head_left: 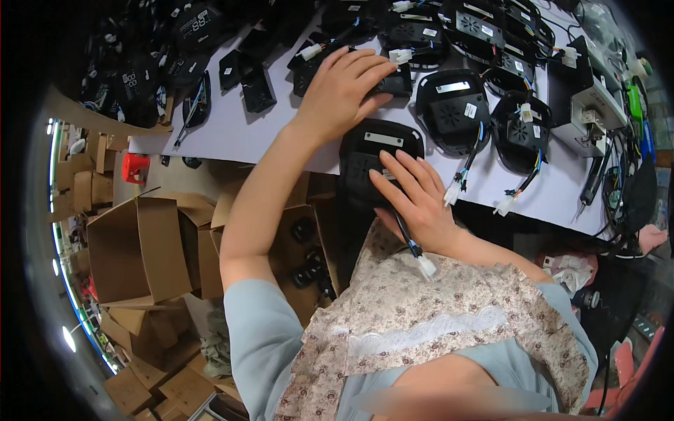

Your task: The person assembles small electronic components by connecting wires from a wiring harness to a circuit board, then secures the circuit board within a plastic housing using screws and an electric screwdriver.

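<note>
My right hand (420, 207) holds the near right part of a black plastic device housing (364, 163), its fingers laid across the upward face and its thumb at the near edge. That housing sits at the near edge of the bench (239, 133), its near end jutting past it, with a pale rectangular plate (383, 139) across its far end; from under my hand a short wire bundle (405, 230) runs to a white plug connector (426, 266) lying over my floral apron (393, 302). My left hand (344, 95) reaches farther across, spread over black parts (305, 76), its fingertips just beside another white connector (401, 56); I cannot tell whether it grips anything there. To the right of the held housing lie two similar wired units (449, 119), side by side, with white stickers, and more black units (474, 27) crowd the far side. Left of my left hand is a black angular bracket (258, 91); at the far left are dark display units (133, 83). At the right stands a metal-faced control box (588, 116), with a pen-shaped tool (595, 179) nearer me. Cardboard boxes (161, 245) cover the floor at left, near a red plastic object (135, 168).
</note>
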A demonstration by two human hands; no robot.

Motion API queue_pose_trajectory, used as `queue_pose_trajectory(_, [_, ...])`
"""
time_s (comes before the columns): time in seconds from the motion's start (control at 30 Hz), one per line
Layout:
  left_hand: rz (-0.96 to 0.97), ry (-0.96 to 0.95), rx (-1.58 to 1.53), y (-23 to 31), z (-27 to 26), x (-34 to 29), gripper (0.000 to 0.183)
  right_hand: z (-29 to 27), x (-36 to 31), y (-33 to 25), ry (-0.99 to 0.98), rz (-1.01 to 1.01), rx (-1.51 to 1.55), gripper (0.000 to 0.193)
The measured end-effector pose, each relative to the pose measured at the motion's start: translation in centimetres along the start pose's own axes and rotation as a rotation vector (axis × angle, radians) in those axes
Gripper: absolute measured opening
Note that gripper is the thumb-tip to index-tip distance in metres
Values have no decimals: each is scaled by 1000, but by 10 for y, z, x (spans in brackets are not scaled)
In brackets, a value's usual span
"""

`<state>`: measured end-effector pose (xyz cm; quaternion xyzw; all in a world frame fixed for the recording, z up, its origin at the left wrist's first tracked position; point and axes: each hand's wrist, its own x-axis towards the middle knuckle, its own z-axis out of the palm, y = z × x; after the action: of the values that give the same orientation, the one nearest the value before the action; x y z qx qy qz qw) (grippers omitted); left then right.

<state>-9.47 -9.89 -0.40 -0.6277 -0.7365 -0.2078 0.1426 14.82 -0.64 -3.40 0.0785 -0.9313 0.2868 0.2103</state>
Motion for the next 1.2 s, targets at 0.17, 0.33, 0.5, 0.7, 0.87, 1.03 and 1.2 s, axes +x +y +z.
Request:
queue_pose_trajectory(0.17, [12, -225, 96, -33, 0, -3, 44, 7, 0, 6, 38, 2, 26, 63])
queue_pose_trajectory(0.33, [-71, -214, 189, -51, -25, -37, 43, 6, 5, 5, 45, 23, 27, 61])
queue_pose_trajectory(0.5, [-200, -219, 321, -59, -52, -68, 54, 18, 26, 3, 109, 48, 20, 61])
queue_pose_trajectory(0.7, [-230, -65, -113, 10, -60, -81, 58, 28, 54, 15, 123, 105, -55, 68])
queue_pose_trajectory(0.87, [-276, 17, -99, 26, -15, -81, 41, 29, 61, 14, 185, 112, -29, 72])
queue_pose_trajectory(1.03, [-244, 172, 60, 21, 7, -67, 34, 23, 43, 5, 255, -102, 205, 72])
queue_pose_trajectory(1.2, [-300, 254, 89, 19, 21, -41, 31, 24, 27, -11, 587, -468, 160, 43])
